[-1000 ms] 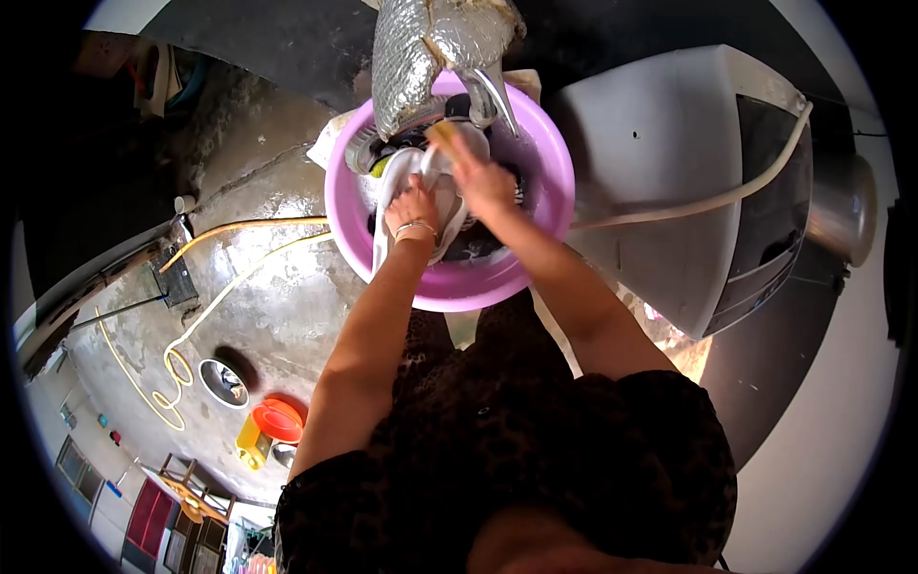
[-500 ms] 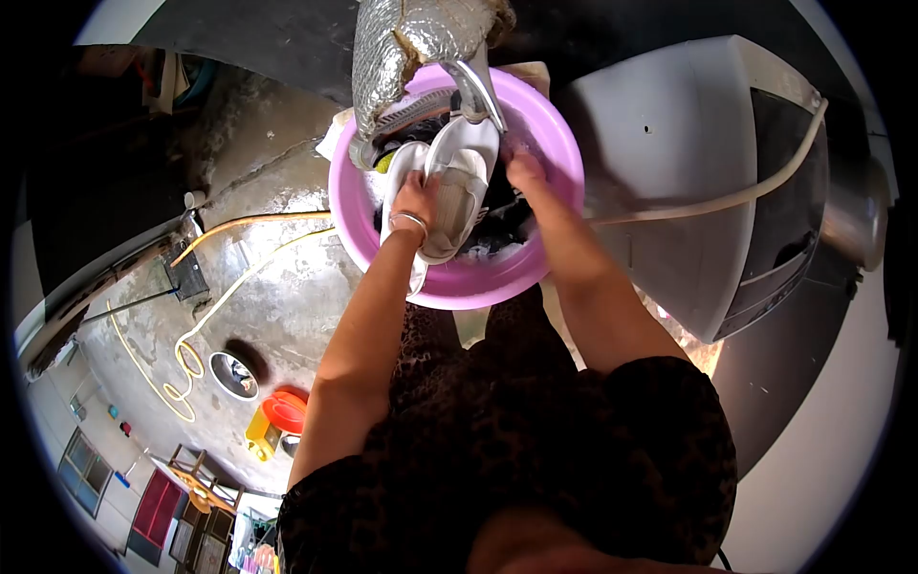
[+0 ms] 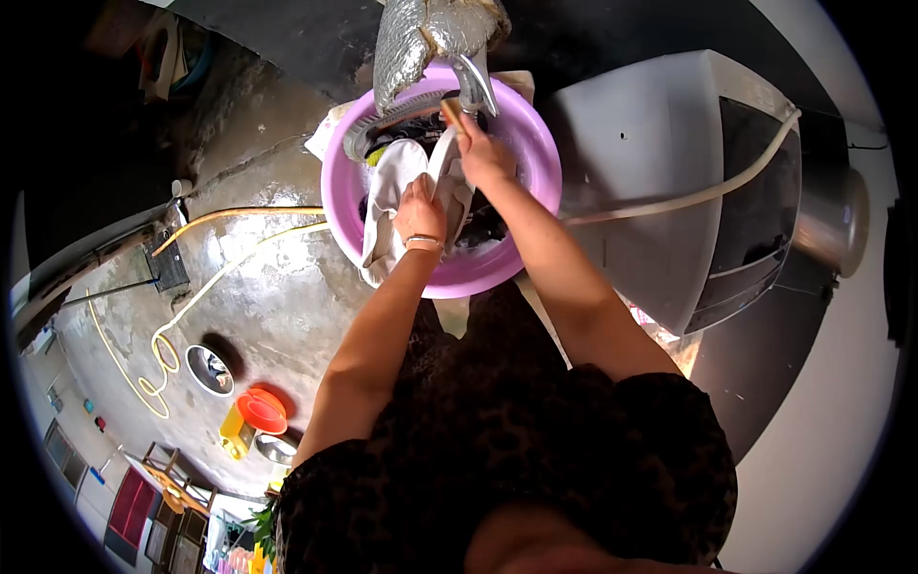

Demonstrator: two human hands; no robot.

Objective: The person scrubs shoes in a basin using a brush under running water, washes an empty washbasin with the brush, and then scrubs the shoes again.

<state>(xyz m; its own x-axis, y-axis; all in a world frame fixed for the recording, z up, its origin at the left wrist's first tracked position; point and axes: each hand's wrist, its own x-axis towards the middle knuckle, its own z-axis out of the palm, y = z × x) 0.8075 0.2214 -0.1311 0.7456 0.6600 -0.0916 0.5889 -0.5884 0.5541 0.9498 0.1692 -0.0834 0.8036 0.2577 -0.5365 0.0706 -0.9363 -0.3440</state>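
Observation:
A pair of white shoes (image 3: 387,206) lies in the pink basin (image 3: 337,182). My left hand (image 3: 419,212), with a bracelet at the wrist, is closed on them near their middle. Over the far end of the right-hand shoe, my right hand (image 3: 486,161) grips a brush (image 3: 452,115) with a wooden back; its bristles are hidden. Dark wet cloth (image 3: 483,228) and suds lie around the shoes. Along the basin's far left side sits a grey ridged piece (image 3: 368,134), with something yellow-green (image 3: 376,156) beside it.
A foil-wrapped pipe (image 3: 421,43) with a metal tap (image 3: 478,81) hangs over the basin's far rim. To the right stands a grey machine (image 3: 636,182) with a pale hose (image 3: 679,204). A yellow hose (image 3: 239,244), a metal bowl (image 3: 210,370) and a red basin (image 3: 261,409) lie on the left floor.
My right hand has come up from the basin's right side and moved left over the shoes, bringing the brush into sight. The shoes have shifted and tilted under my left hand.

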